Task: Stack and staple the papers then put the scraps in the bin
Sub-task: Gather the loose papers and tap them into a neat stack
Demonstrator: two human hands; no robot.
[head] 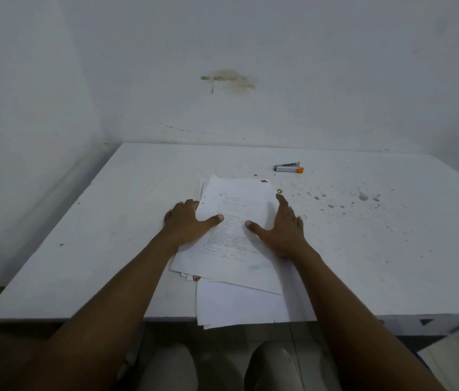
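Observation:
A loose pile of white papers [236, 210] lies askew in the middle of the white table [96, 249], its lower sheets hanging over the front edge. My left hand [187, 224] rests on the pile's left edge, thumb on the top sheet, fingers spread. My right hand [282, 224] lies flat against the right edge, thumb pointing inward. Both hands bracket the top sheet, which carries faint handwriting. A silver stapler with an orange end [289, 168] lies beyond the pile to the right. Small brownish scraps [264, 181] sit near the pile's far corner.
White walls close off the table at the back and left. Dark specks and stains dot the table's right half [363, 196]. A reddish scrap [196, 277] peeks from under the pile. My knees show below the front edge. No bin is in view.

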